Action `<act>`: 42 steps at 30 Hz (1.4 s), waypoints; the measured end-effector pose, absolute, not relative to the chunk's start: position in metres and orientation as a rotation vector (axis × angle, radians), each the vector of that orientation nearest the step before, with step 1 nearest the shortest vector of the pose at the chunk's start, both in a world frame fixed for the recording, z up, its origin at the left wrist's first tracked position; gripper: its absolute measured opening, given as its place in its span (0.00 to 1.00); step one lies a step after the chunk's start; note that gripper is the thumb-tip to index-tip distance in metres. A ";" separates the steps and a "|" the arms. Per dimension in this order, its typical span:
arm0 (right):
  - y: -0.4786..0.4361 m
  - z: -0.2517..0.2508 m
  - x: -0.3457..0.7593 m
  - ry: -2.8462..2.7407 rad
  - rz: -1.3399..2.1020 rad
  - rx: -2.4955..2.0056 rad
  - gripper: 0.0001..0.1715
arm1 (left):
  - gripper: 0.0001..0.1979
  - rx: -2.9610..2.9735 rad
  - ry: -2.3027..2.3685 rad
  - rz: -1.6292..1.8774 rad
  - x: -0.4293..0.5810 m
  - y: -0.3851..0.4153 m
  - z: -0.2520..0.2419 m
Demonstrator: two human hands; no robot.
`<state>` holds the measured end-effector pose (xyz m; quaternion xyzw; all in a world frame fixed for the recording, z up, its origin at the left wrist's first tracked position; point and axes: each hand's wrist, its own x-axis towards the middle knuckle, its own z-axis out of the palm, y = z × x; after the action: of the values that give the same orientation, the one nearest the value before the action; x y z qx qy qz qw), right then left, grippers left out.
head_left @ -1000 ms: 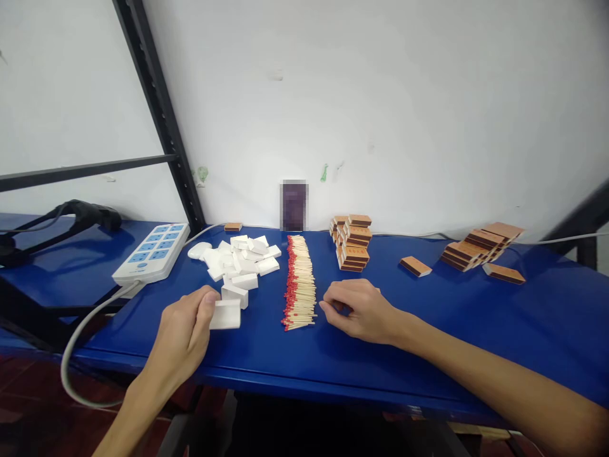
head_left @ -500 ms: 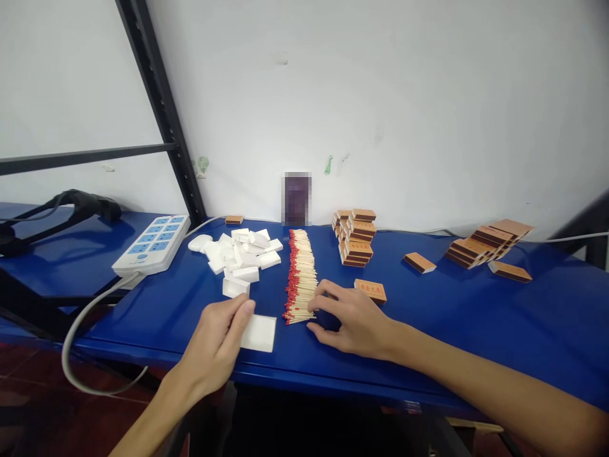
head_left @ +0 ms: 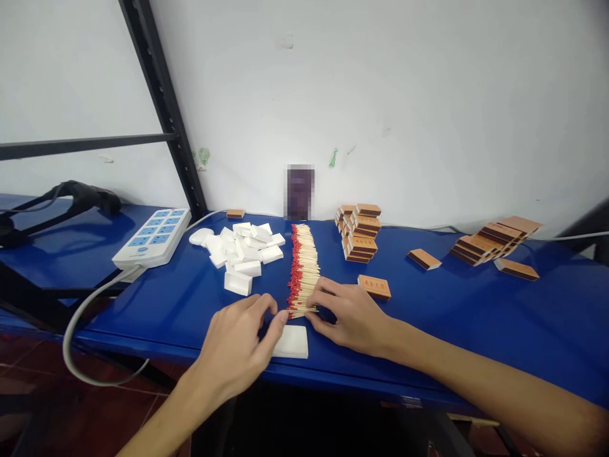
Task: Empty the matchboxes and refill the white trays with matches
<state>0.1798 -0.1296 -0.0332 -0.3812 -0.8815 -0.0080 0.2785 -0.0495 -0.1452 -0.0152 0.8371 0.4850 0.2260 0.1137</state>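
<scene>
A long row of red-headed matches lies on the blue table, heads to the left. At its near end my right hand pinches the bare stick ends between thumb and forefinger; how many sticks it holds is hard to make out. My left hand is at the heads, thumb tip close to them or touching, with a gap between thumb and curled forefinger. Partly under the left thumb, a white inner matchbox tray lies on the table near the front edge. An orange matchbox lies just beyond my right hand.
Several white trays are heaped left of the matches. Stacked matchbox sleeves stand at the back, with another leaning stack farther right. A power strip and a black shelf post are at left.
My left hand has let go of the white tray, which now lies farther right, and moved right to the match heads. My right hand has closed its fingers on the stick ends.
</scene>
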 end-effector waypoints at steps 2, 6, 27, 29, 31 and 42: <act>-0.129 -0.035 0.180 -2.359 -0.031 -1.017 0.04 | 0.16 2.473 1.208 0.648 -0.062 -0.141 -0.010; -0.128 -0.038 0.181 -2.338 -0.025 -0.991 0.04 | 0.11 2.583 0.829 0.608 -0.082 -0.132 -0.005; -0.152 -0.003 0.157 -2.316 0.688 -1.138 0.03 | 0.24 2.751 0.782 0.703 -0.082 -0.139 -0.015; -0.150 0.000 0.156 -2.371 0.677 -1.178 0.03 | 0.21 2.753 0.787 0.675 -0.080 -0.139 -0.015; -0.149 0.004 0.155 -2.424 0.685 -1.229 0.03 | 0.17 2.749 0.802 0.676 -0.078 -0.140 -0.015; -0.148 0.012 0.154 -2.485 0.850 -1.188 0.06 | 0.07 2.767 0.736 0.739 -0.071 -0.141 -0.020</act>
<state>0.1544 -0.1478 0.0118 -0.4087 -0.8549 0.2924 0.1290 -0.0708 -0.1411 -0.0203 0.9317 0.2480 0.2489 0.0923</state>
